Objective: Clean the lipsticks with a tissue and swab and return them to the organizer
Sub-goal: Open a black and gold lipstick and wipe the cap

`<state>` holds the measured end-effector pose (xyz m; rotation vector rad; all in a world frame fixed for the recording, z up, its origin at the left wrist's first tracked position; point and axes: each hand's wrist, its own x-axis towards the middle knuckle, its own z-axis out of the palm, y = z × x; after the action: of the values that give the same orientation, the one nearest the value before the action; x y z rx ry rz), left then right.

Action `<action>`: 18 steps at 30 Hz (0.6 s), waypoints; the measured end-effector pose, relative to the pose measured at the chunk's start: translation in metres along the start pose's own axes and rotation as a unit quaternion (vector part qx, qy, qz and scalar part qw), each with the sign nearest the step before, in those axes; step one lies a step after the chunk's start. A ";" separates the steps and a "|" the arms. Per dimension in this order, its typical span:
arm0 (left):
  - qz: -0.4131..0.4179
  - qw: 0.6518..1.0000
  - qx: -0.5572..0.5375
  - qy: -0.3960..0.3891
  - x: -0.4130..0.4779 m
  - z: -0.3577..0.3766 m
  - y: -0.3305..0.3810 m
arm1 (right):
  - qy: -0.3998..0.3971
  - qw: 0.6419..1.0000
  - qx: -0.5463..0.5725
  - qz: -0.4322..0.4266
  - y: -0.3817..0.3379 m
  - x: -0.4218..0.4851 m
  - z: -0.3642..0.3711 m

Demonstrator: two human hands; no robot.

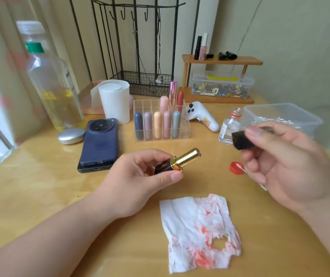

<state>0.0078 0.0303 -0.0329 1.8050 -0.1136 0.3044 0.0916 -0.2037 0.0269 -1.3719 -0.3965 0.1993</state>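
View: head camera, the only one.
Left hand [138, 176]: fingers clenched round the black base of the lipstick [188, 158], held above the tabletop [40, 186]; gold tube aimed up and to the right.
Right hand [286, 164]: fingers pinching the black cap [241, 140], well apart from the tube. Appears to carry a swab [240, 167] as well, white tip showing over the red bottle cap [234, 170]; hold on it not resolvable.
Organizer [140, 103]: behind both hands, front row full of capped lipsticks [158, 124], rear left compartments vacant.
Stage, judged: capping next, then return to a vacant slot.
Risk 1: cap going on askew and scraping the tube. Cause: right hand loaded with two items, less control.
Risk 2: small glass bottle [228, 128] standing uncapped near the right hand. A knock on the way to the organizer likely means a spill.
Risk 3: tissue [198, 232] smeared red and torn through. Reuse likely re-soils the casing.
Risk 4: polished tube probably slippery. Grip sits on the base only, so a drop is possible.
Lipstick material: glossy black square base with gold lettering, mirror-bright gold cylinder. Bullet not visible.
Cap: dark, glossy, boxy, blurred.
Tissue: thin, crumpled, ragged edges, lying flat near the front edge.
Organizer material: clear rigid plastic, gridded. Stored lipsticks rounded, matte, pastel.
Tabletop: smooth yellow wood, slightly shiny.
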 end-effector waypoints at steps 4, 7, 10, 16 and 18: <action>-0.034 0.993 -0.114 -0.021 0.000 0.007 0.003 | -0.027 0.994 0.096 0.047 0.006 0.001 -0.004; -0.055 0.988 -0.147 0.001 0.000 0.008 0.004 | -0.089 0.994 0.037 0.048 0.016 -0.001 -0.002; -0.068 0.984 -0.164 0.035 0.003 0.004 -0.002 | -0.074 0.994 -0.074 0.033 0.025 -0.004 0.004; -0.076 0.976 -0.190 0.070 0.005 0.004 -0.005 | -0.025 0.974 -0.222 -0.032 0.041 -0.004 0.026; -0.075 0.977 -0.183 0.084 0.005 0.005 -0.006 | -0.031 0.960 -0.271 -0.061 0.045 -0.001 0.027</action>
<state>0.0145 0.0278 -0.0383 1.4073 0.0824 0.3049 0.0843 -0.1703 -0.0128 -1.8754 -0.6163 0.0271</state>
